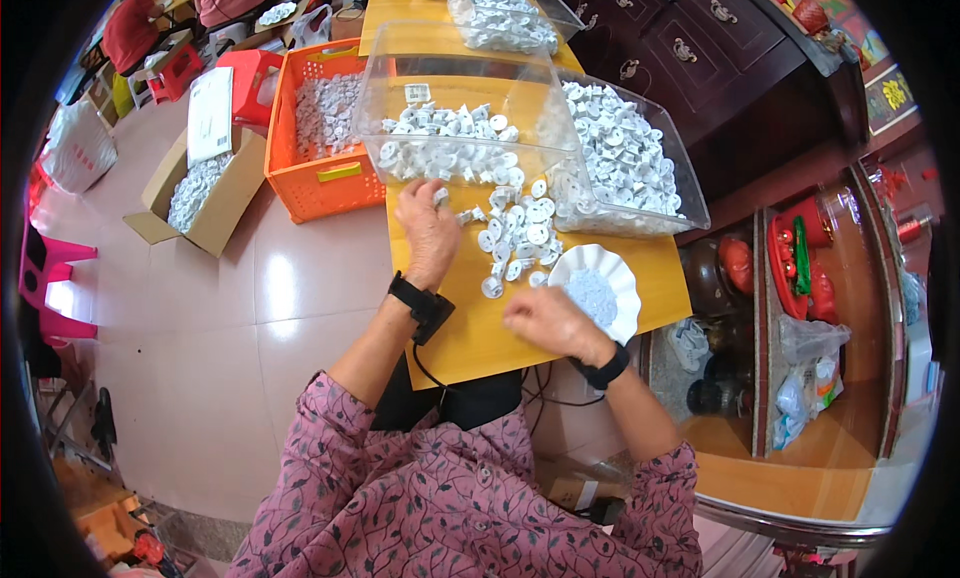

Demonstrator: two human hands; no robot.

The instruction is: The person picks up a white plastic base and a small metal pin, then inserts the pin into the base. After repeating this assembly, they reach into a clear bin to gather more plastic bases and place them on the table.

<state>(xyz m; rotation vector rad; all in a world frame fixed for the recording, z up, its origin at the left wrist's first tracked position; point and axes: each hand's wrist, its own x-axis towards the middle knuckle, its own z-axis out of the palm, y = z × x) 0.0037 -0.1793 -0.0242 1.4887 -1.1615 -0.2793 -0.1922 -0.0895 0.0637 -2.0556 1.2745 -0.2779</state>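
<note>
My left hand (428, 233) is at the table's left edge, its fingertips pinching a small white plastic part (440, 195). Beside it, loose white plastic parts with round faces (520, 228) lie heaped on the yellow table (460, 318). My right hand (555, 321) is closed, knuckles up, just left of a white scalloped dish (628, 296). Tiny pale pieces (590, 296) fill the middle of that dish. Whatever the right fingers hold, if anything, is hidden beneath the hand.
Clear plastic bins (640, 156) of white parts stand beyond the heap, one tipped toward me. Left of the table are an orange crate (325, 188) and a cardboard box (225, 203), both holding parts. A dark drawer cabinet (700, 53) and shelves line the right. People sit far left.
</note>
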